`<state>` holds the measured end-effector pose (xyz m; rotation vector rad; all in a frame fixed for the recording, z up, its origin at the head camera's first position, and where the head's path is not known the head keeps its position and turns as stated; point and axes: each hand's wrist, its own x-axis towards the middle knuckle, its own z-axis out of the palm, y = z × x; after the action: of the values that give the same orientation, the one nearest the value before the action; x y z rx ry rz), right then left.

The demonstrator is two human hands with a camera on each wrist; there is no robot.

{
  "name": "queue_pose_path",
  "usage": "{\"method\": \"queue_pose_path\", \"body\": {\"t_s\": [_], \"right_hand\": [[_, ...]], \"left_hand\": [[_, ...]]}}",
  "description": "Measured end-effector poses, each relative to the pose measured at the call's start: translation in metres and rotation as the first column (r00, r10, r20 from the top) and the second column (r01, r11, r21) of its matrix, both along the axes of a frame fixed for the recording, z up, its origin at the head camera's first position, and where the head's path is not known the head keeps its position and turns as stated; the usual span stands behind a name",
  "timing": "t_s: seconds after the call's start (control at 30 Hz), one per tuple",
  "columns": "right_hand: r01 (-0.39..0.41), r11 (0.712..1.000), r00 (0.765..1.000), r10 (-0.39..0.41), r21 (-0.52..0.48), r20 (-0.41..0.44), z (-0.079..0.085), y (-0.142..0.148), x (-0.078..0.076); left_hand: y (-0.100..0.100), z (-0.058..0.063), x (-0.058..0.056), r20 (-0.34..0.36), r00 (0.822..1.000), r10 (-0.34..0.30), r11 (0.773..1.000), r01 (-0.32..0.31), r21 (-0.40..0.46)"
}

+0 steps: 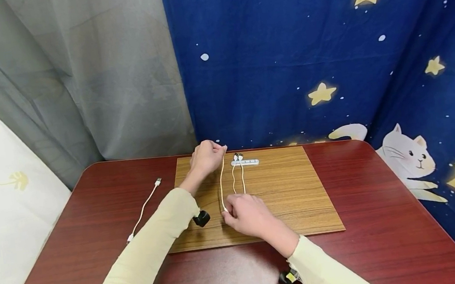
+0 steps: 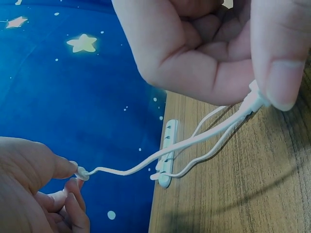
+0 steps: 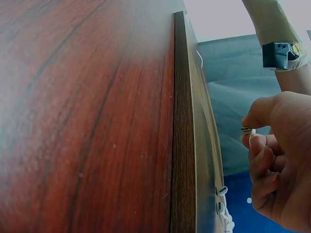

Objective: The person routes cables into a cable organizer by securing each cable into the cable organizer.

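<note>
A thin white charging cable (image 1: 221,180) runs taut between my hands over the wooden board. My left hand (image 1: 208,156) pinches its far end between thumb and fingertips, at the board's back edge. Nearer me, my right hand (image 1: 248,213) pinches the other end by its connector (image 3: 248,130), whose metal tip shows in the right wrist view. Just right of the left hand, a pale cable holder strip (image 1: 251,162) bears two more white cables (image 1: 243,178), their USB plugs pointing to the back. Their near ends are hidden behind my right hand in the head view.
Another white cable (image 1: 144,209) lies on the red-brown table (image 1: 390,216), left of the wooden board (image 1: 294,200). A blue star-patterned curtain (image 1: 268,61) and a grey curtain (image 1: 130,78) hang right behind the table's back edge.
</note>
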<state>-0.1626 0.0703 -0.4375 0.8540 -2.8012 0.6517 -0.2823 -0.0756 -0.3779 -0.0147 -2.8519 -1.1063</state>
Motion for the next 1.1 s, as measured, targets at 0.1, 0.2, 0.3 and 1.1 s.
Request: {"method": "queue_pose_path", "body": {"t_s": [0.1,0.2,0.3,1.1], "right_hand": [[0.011,1.000,1.000,-0.011,-0.003,-0.001,-0.001,0.001,0.000],[0.025,1.000,1.000,-0.025,-0.006,0.004,-0.001,0.003,0.001],[0.039,0.999,0.999,-0.039,0.000,0.017,0.000,0.005,0.001],[0.083,0.997,0.995,-0.082,-0.011,0.050,0.004,0.017,0.000]], "left_hand": [[0.000,0.000,0.000,-0.001,1.000,-0.001,1.000,0.001,0.007],[0.002,0.000,-0.001,-0.001,1.000,-0.008,1.000,0.008,0.007],[0.004,-0.001,-0.003,-0.004,1.000,-0.007,1.000,0.007,0.007],[0.029,-0.002,-0.012,-0.017,1.000,0.019,1.000,-0.019,0.022]]}}
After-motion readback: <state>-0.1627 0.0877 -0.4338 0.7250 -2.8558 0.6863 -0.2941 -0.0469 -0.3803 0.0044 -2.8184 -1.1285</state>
